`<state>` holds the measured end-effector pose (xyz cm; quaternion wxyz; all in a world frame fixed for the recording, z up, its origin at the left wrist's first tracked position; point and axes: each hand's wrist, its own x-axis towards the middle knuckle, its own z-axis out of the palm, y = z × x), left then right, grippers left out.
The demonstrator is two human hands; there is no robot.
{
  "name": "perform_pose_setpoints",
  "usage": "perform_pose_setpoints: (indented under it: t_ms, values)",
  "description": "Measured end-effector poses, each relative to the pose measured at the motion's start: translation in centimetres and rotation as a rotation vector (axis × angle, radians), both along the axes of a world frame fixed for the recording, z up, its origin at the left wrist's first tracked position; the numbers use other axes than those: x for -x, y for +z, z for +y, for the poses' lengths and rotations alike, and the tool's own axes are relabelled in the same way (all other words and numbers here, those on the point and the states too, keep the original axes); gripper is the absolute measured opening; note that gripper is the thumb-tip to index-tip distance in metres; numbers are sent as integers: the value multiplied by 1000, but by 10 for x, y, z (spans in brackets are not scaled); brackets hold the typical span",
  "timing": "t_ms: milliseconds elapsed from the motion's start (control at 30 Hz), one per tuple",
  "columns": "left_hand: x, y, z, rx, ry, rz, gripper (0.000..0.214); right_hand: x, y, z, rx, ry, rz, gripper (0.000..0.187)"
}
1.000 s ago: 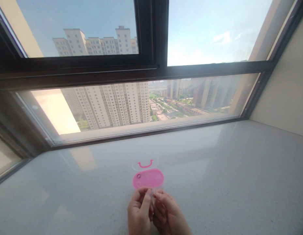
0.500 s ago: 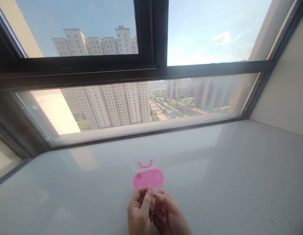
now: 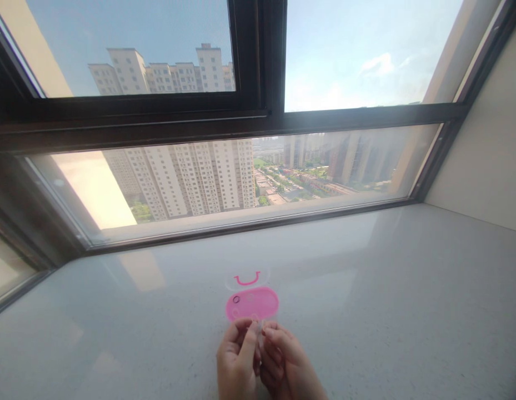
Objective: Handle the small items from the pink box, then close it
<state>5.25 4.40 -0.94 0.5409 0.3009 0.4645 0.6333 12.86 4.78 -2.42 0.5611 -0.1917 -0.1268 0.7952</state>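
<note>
Both of my hands meet at the lower middle of the view, fingertips pinched close together. My left hand (image 3: 238,355) is closed, thumb against index finger, and my right hand (image 3: 287,355) is closed the same way beside it. Something small and pale shows between the fingertips, too small to name. Just beyond them lies a pink oval tray (image 3: 261,300), its near edge partly hidden by my fingers. Inside it are a small dark ring (image 3: 236,300) and several pale rings. Behind the tray is a clear lid with a pink curved handle (image 3: 248,280).
The tray and lid lie on a glossy white speckled sill (image 3: 366,289). A dark window frame (image 3: 258,125) crosses behind it, with tall buildings outside. A pale wall (image 3: 486,139) rises at the right.
</note>
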Motion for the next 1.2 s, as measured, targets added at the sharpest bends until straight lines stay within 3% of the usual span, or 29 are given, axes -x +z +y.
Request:
perform_pose_setpoints:
  t_ms: [1200]
  values:
    - [0,2,-1,17,8,-32,42,-3,11,-1,40,-27,4,31]
